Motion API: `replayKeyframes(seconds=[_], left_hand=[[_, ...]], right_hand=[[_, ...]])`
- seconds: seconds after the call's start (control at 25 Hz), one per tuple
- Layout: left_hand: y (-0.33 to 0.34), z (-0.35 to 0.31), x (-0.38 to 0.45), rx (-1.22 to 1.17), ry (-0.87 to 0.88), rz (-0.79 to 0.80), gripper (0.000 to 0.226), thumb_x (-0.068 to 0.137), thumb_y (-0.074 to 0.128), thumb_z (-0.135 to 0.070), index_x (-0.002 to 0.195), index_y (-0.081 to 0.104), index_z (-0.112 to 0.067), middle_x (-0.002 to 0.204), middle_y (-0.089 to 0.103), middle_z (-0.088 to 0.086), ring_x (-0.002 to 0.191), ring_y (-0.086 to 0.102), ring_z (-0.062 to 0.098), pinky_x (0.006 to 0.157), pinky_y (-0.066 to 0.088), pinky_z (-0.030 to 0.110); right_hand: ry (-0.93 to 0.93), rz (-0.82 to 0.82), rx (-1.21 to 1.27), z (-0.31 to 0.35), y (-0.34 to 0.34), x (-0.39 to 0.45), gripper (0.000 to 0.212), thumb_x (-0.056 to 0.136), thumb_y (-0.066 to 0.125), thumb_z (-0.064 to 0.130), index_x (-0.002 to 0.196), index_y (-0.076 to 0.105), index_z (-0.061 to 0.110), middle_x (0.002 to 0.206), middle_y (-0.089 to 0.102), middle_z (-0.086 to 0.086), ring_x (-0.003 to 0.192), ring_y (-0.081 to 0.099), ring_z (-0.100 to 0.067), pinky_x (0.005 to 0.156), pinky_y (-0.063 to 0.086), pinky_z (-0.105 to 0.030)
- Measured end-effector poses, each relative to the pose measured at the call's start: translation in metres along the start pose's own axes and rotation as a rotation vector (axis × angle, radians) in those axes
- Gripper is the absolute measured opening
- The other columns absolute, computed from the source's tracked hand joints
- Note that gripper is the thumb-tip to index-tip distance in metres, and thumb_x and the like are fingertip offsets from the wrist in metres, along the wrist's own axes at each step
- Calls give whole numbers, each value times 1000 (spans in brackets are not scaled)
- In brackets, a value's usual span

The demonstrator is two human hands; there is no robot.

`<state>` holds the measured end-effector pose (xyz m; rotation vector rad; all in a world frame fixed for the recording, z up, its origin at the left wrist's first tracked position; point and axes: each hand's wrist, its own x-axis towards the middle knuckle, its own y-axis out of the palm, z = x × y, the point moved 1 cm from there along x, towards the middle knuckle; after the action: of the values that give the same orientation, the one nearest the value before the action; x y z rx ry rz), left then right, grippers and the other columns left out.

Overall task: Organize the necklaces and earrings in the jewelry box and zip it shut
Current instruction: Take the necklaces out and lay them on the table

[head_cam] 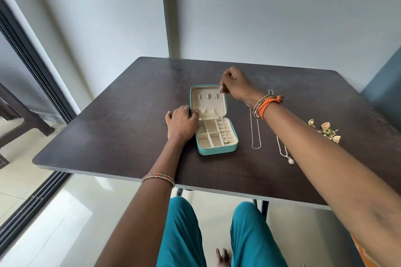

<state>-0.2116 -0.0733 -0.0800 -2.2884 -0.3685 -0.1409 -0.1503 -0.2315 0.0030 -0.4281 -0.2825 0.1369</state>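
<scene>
While the teal jewelry box (214, 119) lies open on the dark table (108, 119), the right hand (235, 83) holds a thin necklace (221, 112) above it, fingers pinched on the chain, whose pendant end hangs into the tray. The left hand (181, 122) rests against the box's left edge, fingers relaxed, thumb on the rim. Two more chains (253, 134) lie right of the box, and gold earrings (325, 130) farther right.

The left hand (181, 120) is laid flat with fingers relaxed, thumb tip turned rightward, the bare forearm stretched forward from below. The right hand (235, 83) is raised farther forward, fingers curled and pinched together at the tips, wrist bent downward, the arm extended diagonally from the right.
</scene>
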Motion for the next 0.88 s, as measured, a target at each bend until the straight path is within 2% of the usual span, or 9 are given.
replayKeyframes(seconds=[0.08, 0.2, 0.32, 0.4, 0.52, 0.56, 0.64, 0.72, 0.88], left_hand=[[-3, 0, -5, -42, -11, -13, 26, 96, 38, -28, 77, 48, -14, 86, 55, 1, 96, 55, 26, 112, 19, 43], [-17, 9, -11, -58, -72, -18, 25, 96, 39, -27, 80, 51, -13, 87, 58, 3, 93, 54, 25, 111, 18, 44], [-38, 27, -15, 32, -154, 19, 28, 94, 41, -29, 97, 60, -8, 101, 63, 9, 104, 55, 28, 105, 22, 44], [-51, 33, -21, 123, -170, 19, 33, 92, 46, -31, 115, 55, -10, 122, 55, 10, 120, 46, 30, 105, 23, 46], [-74, 7, -34, -74, 51, -101, 42, 94, 50, -32, 131, 42, -14, 136, 46, 7, 126, 42, 24, 106, 28, 46], [-84, -10, -39, -251, 146, -100, 37, 96, 50, -32, 127, 46, -13, 128, 53, 6, 118, 49, 21, 103, 36, 43], [-102, -50, -52, -616, 234, 37, 25, 98, 48, -28, 109, 58, -8, 101, 66, 6, 92, 62, 12, 84, 49, 29], [-116, -76, -60, -782, 245, 137, 24, 97, 48, -27, 95, 62, -7, 85, 68, 6, 75, 65, 8, 71, 48, 20], [-135, -99, -65, -918, 245, 204, 11, 89, 61, -19, 90, 63, -8, 71, 65, 2, 68, 62, 12, 76, 53, 32]], right_hand=[[56, 38, 172, 12, -2, -10, 23, 99, 36, 8, 76, 40, 15, 70, 54, -5, 57, 55, -12, 60, 46, -29], [72, 72, 242, 34, -6, -26, 24, 100, 34, 10, 78, 40, 14, 72, 53, -6, 59, 53, -13, 58, 47, -24], [40, 122, 215, 54, -5, -40, 22, 100, 34, 9, 79, 41, 12, 69, 51, -7, 57, 51, -14, 59, 49, -28], [6, 183, 170, 68, -1, -49, 23, 101, 34, 10, 79, 42, 11, 66, 50, -8, 55, 52, -15, 61, 52, -29], [-29, 278, 177, 94, 3, -64, 21, 101, 34, 10, 81, 42, 10, 70, 53, -8, 55, 52, -16, 62, 52, -31], [-39, 295, 194, 103, 4, -69, 19, 101, 34, 11, 83, 41, 10, 71, 56, -9, 54, 52, -16, 60, 52, -31], [-66, 322, 236, 118, 0, -74, 15, 102, 33, 12, 89, 39, 9, 72, 63, -10, 54, 55, -18, 59, 53, -32], [-98, 339, 317, 128, -10, -79, 14, 102, 32, 12, 90, 38, 9, 73, 66, -14, 58, 59, -24, 59, 54, -35], [-115, 263, 535, 146, -36, -92, 21, 101, 32, 8, 82, 40, 10, 79, 61, -14, 60, 63, -22, 58, 55, -32]])
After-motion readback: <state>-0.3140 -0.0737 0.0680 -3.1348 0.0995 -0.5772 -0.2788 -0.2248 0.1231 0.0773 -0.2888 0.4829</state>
